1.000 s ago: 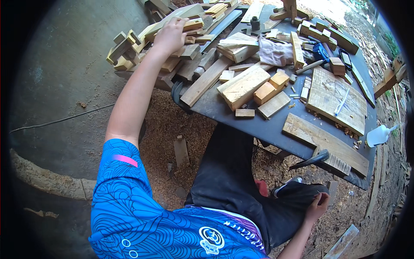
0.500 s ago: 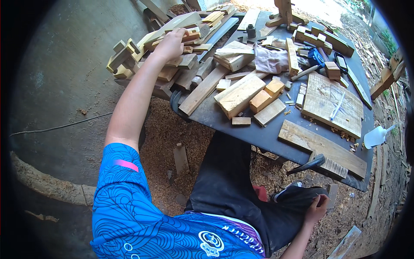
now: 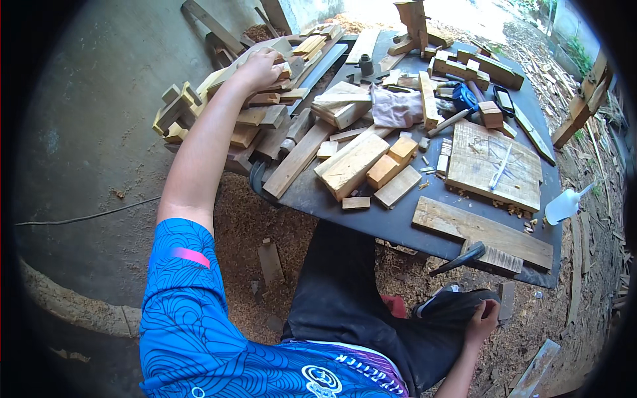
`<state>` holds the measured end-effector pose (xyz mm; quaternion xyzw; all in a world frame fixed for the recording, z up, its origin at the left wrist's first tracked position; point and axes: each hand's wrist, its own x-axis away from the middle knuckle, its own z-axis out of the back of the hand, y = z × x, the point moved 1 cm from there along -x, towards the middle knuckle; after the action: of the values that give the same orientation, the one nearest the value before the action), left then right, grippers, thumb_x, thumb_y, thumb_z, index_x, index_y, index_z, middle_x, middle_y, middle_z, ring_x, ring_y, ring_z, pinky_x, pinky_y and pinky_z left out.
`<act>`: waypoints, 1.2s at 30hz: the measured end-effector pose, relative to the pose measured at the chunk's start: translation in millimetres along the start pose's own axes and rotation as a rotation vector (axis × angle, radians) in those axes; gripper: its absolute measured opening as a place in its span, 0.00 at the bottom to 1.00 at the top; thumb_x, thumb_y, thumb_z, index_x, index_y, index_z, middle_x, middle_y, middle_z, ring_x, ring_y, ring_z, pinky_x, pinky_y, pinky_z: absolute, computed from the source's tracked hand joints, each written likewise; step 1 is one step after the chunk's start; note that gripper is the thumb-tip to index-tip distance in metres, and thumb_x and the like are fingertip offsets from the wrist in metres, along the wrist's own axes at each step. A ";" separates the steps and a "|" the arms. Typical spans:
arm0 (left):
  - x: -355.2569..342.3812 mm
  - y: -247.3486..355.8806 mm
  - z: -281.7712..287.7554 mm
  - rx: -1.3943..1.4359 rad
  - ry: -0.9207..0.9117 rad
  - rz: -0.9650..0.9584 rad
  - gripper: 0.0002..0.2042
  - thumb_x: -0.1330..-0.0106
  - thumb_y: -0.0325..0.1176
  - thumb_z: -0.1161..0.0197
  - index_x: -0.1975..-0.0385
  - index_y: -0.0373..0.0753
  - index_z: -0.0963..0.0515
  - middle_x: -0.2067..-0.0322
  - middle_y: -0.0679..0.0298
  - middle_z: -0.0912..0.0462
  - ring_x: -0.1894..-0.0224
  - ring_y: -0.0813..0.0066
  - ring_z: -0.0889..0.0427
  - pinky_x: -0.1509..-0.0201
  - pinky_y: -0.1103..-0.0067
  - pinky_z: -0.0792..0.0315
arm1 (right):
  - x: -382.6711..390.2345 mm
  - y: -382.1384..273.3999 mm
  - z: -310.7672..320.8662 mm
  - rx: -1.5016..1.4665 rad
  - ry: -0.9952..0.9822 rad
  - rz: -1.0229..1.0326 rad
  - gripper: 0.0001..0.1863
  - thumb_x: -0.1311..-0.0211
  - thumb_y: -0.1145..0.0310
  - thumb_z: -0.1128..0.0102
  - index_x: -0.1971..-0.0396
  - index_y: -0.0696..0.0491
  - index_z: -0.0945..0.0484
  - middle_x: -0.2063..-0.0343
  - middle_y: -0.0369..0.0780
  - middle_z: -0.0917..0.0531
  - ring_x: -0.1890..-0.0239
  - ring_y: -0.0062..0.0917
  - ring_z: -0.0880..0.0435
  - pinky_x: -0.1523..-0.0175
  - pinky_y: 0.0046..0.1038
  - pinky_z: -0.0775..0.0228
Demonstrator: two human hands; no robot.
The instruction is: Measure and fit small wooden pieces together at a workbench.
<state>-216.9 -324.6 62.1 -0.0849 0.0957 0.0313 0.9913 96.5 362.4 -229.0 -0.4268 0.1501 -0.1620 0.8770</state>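
Note:
My left hand [image 3: 260, 69] reaches far out over a pile of cut wood at the back left of the workbench. Its fingers are bent down around a small wooden block [image 3: 285, 70] in the pile, and the fingertips are partly hidden. Beside it lie a thick pale plank [image 3: 229, 71] and several short offcuts [image 3: 308, 46]. My right hand [image 3: 482, 322] rests at my knee on the black trousers [image 3: 345, 298], with its fingers curled together. Whether anything is inside them is hidden.
The dark workbench [image 3: 318, 211] carries a thick wooden block [image 3: 352, 169], an orange-brown notched block [image 3: 391, 161], a square board [image 3: 494, 156] with a white pen [image 3: 501, 166], a cloth [image 3: 398, 106], a blue tape measure [image 3: 464, 97] and a white squeeze bottle [image 3: 563, 207]. A clamp handle [image 3: 458, 259] juts from the front edge.
The view has turned slightly, shifting the bench leftward. My left hand has moved a little farther over the wood pile. My right hand stays at the knee.

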 end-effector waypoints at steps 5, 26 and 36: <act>-6.6 36.6 -2.8 0.010 0.016 -0.018 0.21 0.26 0.46 0.42 0.38 0.44 0.22 0.35 0.56 0.23 0.33 0.52 0.25 0.29 0.58 0.31 | -0.5 -3.9 0.0 0.043 0.007 0.018 0.06 0.25 0.70 0.42 0.61 0.57 0.24 0.74 0.40 0.17 0.71 0.26 0.16 0.62 0.28 0.25; 55.0 197.8 -12.7 0.334 0.108 -0.320 0.15 0.26 0.38 0.40 0.47 0.38 0.18 0.46 0.55 0.17 0.42 0.53 0.18 0.36 0.64 0.24 | -4.3 -2.3 -3.4 0.063 0.009 0.019 0.05 0.26 0.71 0.42 0.61 0.57 0.24 0.74 0.40 0.16 0.71 0.27 0.14 0.61 0.29 0.24; 51.5 198.4 -22.4 0.340 0.249 -0.366 0.12 0.32 0.32 0.36 0.51 0.41 0.13 0.51 0.59 0.13 0.49 0.55 0.15 0.43 0.66 0.21 | -6.4 -6.3 -3.7 0.056 0.000 0.009 0.05 0.27 0.72 0.42 0.60 0.57 0.23 0.74 0.40 0.16 0.71 0.27 0.14 0.62 0.28 0.24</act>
<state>-186.2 -131.0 -1.8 0.0634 0.2035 -0.1755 0.9611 88.3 358.8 -225.4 -0.4014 0.1473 -0.1619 0.8894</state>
